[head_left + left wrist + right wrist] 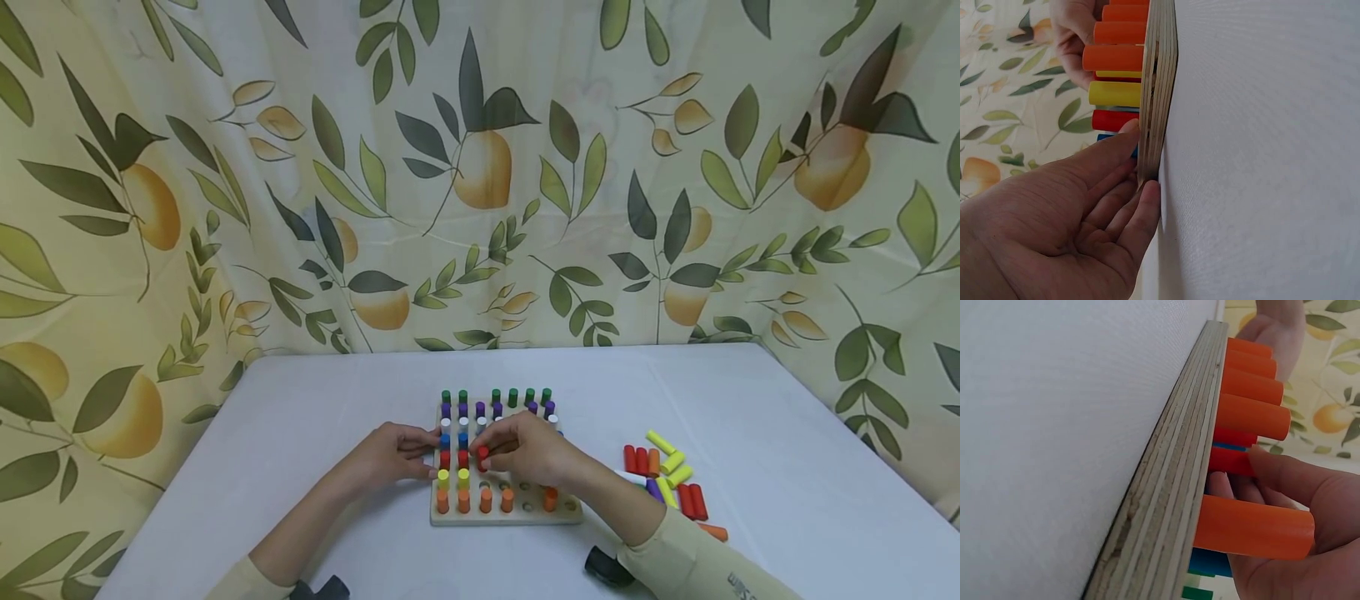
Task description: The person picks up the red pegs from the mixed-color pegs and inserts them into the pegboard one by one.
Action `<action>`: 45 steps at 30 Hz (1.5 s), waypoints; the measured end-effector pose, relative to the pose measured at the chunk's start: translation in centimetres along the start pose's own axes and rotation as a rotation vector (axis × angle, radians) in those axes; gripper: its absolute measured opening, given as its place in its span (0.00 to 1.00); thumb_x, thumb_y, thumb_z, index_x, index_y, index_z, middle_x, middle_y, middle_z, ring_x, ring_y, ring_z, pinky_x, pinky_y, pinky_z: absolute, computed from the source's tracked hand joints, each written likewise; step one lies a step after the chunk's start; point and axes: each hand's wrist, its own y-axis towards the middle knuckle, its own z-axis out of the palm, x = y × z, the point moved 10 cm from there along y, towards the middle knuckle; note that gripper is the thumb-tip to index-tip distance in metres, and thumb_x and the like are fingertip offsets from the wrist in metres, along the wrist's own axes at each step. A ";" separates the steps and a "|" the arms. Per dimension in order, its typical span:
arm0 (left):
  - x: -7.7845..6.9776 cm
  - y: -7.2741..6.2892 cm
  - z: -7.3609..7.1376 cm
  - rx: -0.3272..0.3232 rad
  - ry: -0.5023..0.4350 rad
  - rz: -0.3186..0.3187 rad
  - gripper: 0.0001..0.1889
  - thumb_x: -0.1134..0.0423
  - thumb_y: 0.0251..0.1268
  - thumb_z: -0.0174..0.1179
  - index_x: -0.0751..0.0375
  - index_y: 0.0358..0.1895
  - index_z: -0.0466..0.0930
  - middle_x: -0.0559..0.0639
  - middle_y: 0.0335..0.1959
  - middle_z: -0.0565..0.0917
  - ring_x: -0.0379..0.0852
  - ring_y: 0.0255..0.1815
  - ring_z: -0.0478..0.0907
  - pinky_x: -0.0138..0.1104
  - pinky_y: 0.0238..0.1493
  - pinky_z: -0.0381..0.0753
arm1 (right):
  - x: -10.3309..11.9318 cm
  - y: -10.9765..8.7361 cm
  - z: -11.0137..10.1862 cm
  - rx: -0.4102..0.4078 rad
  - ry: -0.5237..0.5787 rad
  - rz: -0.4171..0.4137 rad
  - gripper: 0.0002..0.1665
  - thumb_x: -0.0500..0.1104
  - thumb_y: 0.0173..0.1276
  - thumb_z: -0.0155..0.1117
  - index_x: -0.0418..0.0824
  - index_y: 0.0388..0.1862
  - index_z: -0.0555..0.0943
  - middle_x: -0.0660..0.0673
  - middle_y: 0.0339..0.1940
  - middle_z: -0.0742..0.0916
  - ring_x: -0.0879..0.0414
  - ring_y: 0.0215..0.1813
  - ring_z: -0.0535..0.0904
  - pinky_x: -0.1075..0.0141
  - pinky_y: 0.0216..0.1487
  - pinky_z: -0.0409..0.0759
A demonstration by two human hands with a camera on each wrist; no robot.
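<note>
A wooden pegboard (495,519) lies on the table with rows of coloured pegs standing in it: green at the back, then purple, white, blue, red, yellow and orange at the front. My left hand (386,454) holds the board's left edge, its thumb beside a red peg (1115,120) and its fingers against the side. Over the red row, my right hand (536,450) pinches a red peg (483,454) between thumb and fingers. In the right wrist view this red peg (1230,461) stands close to the board's face, behind an orange peg (1254,526).
Loose pegs in several colours lie right of the board, among them yellow pegs (672,462), red pegs (692,502) and an orange peg (714,532). A white cloth (337,383) covers the table. Behind it hangs a curtain (480,250) printed with fruit and leaves.
</note>
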 end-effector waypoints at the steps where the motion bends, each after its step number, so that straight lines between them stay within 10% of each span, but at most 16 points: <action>1: 0.0 0.0 0.0 -0.001 0.000 -0.001 0.21 0.68 0.58 0.77 0.63 0.56 0.87 0.61 0.67 0.79 0.55 0.66 0.78 0.46 0.64 0.79 | 0.0 0.0 0.0 -0.001 -0.005 -0.001 0.12 0.31 0.70 0.70 0.44 0.47 0.90 0.51 0.43 0.90 0.55 0.46 0.86 0.57 0.58 0.84; 45: -0.2 -0.1 0.1 0.019 -0.011 0.054 0.22 0.70 0.58 0.77 0.65 0.57 0.86 0.61 0.68 0.77 0.56 0.67 0.77 0.45 0.62 0.79 | 0.4 -0.5 -0.1 -0.009 0.030 0.004 0.11 0.31 0.70 0.70 0.41 0.48 0.90 0.49 0.44 0.90 0.53 0.46 0.85 0.58 0.53 0.85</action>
